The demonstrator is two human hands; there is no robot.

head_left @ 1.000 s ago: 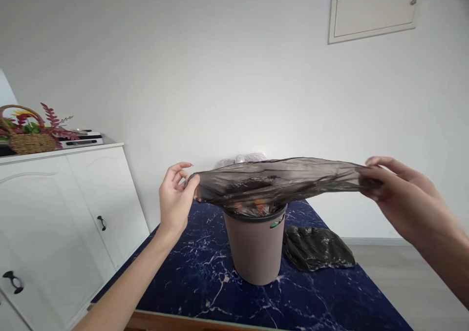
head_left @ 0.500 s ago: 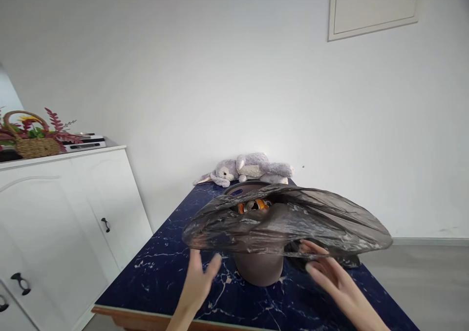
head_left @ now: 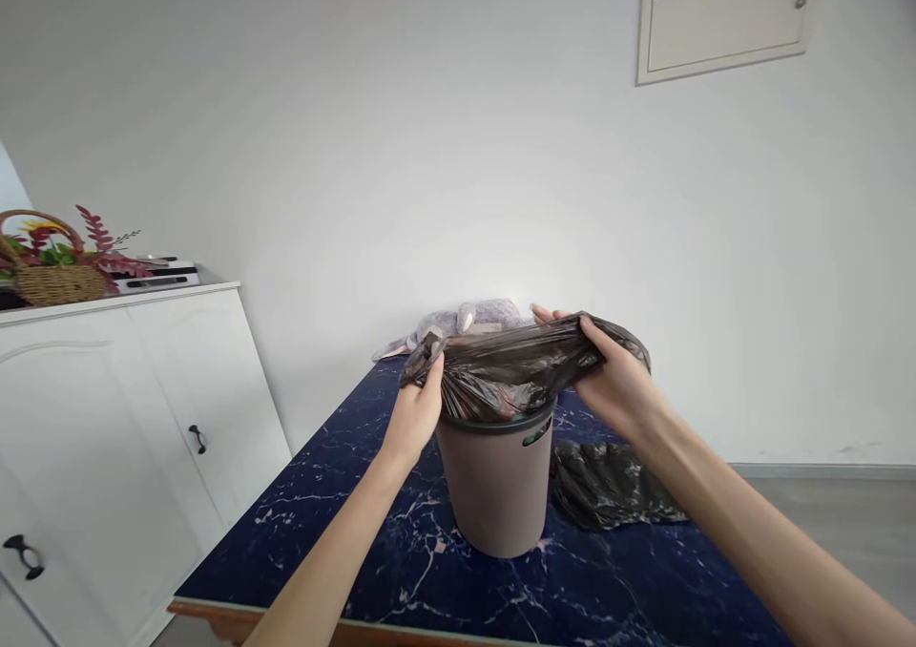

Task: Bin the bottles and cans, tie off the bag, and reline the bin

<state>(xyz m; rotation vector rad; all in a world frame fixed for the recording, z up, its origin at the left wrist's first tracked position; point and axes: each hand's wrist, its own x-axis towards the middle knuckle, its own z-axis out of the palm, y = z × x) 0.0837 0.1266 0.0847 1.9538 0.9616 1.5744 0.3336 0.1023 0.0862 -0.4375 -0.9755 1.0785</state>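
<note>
Grasping the bag (head_left: 501,385) with left hand (head_left: 417,416) and right hand (head_left: 621,385); now bunched over the bin (head_left: 495,490) rather than spread wide, so probably narrower at the mouth.

The held bag (head_left: 515,365) partly hides what seems a plush toy (head_left: 493,313).

On my feed I log a home: white panelled cabinet (head_left: 78,408), brown wicker flower basket (head_left: 61,284), lavender-grey plush toy (head_left: 501,311), blue marble-patterned table (head_left: 429,580).
</note>
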